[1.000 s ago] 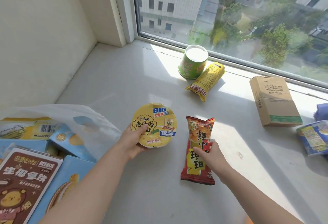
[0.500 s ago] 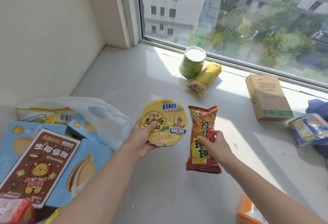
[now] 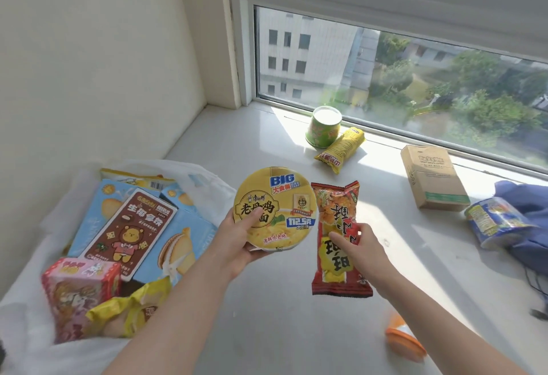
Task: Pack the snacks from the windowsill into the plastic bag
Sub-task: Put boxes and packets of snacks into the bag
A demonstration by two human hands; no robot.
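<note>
So our left hand [image 3: 237, 245] grips the yellow noodle bowl [image 3: 277, 205], thumb across its lid, fingers curled beneath; our right hand [image 3: 360, 251] clasps the red snack packet [image 3: 335, 214] just beside it. Left of our fingers, the plastic bag [image 3: 26, 340] gapes.

The left hand [image 3: 237, 242] grips a yellow noodle bowl [image 3: 275, 208] and the right hand [image 3: 360, 253] holds a red packet [image 3: 338, 273], side by side over the sill [image 3: 267, 315], with a bag [image 3: 204, 181] of boxes [image 3: 130, 226] at its left edge and a green cup [image 3: 323, 132] touching a yellow packet [image 3: 341, 149] by its window edge.
</note>
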